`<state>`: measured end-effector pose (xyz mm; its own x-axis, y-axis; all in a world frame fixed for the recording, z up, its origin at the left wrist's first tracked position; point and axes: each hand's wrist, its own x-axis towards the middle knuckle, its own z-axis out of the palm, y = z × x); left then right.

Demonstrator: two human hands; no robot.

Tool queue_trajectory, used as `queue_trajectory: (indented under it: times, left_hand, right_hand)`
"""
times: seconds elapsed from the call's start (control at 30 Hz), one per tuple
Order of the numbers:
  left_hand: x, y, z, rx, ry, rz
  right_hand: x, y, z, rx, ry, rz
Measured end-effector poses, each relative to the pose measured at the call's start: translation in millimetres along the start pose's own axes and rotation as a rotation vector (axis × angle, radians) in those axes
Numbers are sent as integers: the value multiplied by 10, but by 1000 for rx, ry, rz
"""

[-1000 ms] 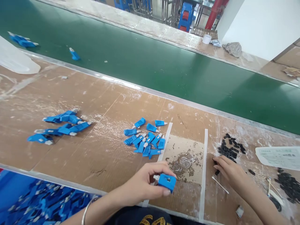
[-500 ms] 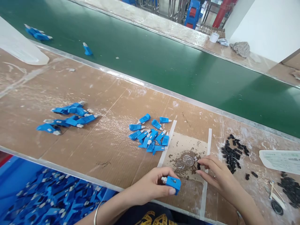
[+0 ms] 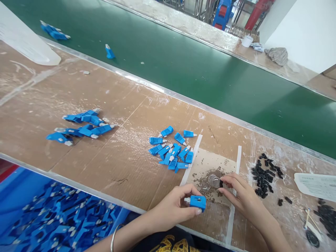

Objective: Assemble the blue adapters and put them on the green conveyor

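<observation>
Near the front edge of the table, my left hand (image 3: 181,204) grips a blue plastic part (image 3: 198,202) with a white tip, its slotted face turned up. My right hand (image 3: 237,190) pinches a small black piece (image 3: 221,182) between thumb and fingertips. That piece is at the right rim of a small clear round dish (image 3: 214,181), which stands on a stained sheet (image 3: 207,161) between two white tape strips. Just left of the sheet lies a loose group of blue parts (image 3: 173,152). Right of my right hand is a pile of small black pieces (image 3: 264,178).
A green conveyor belt (image 3: 170,66) runs behind the table with a few blue parts on it. More blue parts (image 3: 84,126) lie at left. A blue bin (image 3: 65,217) full of them stands front left. At right are a white card (image 3: 315,185) and another black pile (image 3: 327,217).
My right hand has brought the black piece slightly left, to the dish's rim. My left hand has turned the blue part a little. The whole view has shifted slightly.
</observation>
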<state>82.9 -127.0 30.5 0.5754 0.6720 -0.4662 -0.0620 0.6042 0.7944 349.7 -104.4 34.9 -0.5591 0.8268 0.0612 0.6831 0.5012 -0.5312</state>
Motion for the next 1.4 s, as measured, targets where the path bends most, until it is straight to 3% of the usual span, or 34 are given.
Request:
queue_trajectory:
  times: [0.23,0.4,0.53,0.67,0.8,1.13,1.3,1.4]
  left_hand:
    - [65,-58,34,-165,-45,67]
    - [166,-95,146,-189,-124,63]
    - [254,-56,268,-280,-302,88]
    - [284,-22,338,-349,-447,114]
    - [268,-38,345,-333,-516,148]
    - [263,-132,305,-378,-560,113]
    - [262,-159,313,-396,-562,113]
    - [252,-166,316,-396,-513,118]
  right_hand:
    - [-36,-22,-85,54,51,54]
    - [-163,-129,-52,561,243,242]
    - [-208,-262,65,805,334,228]
    - [-176,-394,123,860,310,206]
    - [-148,-467,120,915,260,169]
    - [-251,-464,90,908,84,203]
    - [-222,-458,48,850,30,140]
    - [-198,-509,-36,679,42,55]
